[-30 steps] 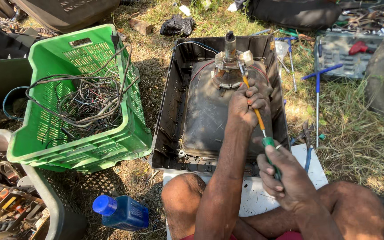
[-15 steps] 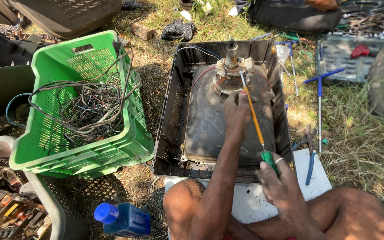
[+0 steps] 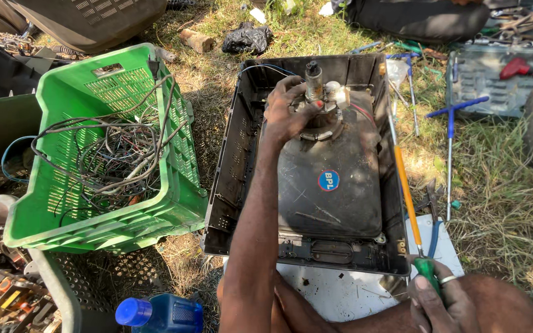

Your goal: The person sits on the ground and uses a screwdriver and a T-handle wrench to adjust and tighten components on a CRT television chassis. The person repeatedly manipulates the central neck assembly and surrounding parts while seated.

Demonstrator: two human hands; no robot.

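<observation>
Head view: my left hand (image 3: pixel 286 111) wraps the fragile glass neck (image 3: pixel 314 83) of the heavy picture tube (image 3: pixel 331 179) in its black casing (image 3: pixel 235 166), best gripped by the body, while my right hand (image 3: pixel 442 299) clasps the long screwdriver (image 3: pixel 405 197).

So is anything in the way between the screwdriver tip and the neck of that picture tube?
Nothing visible blocks it. The screwdriver in the right hand lies along the casing's right wall, beside the tube neck, which the left hand grips.
</observation>
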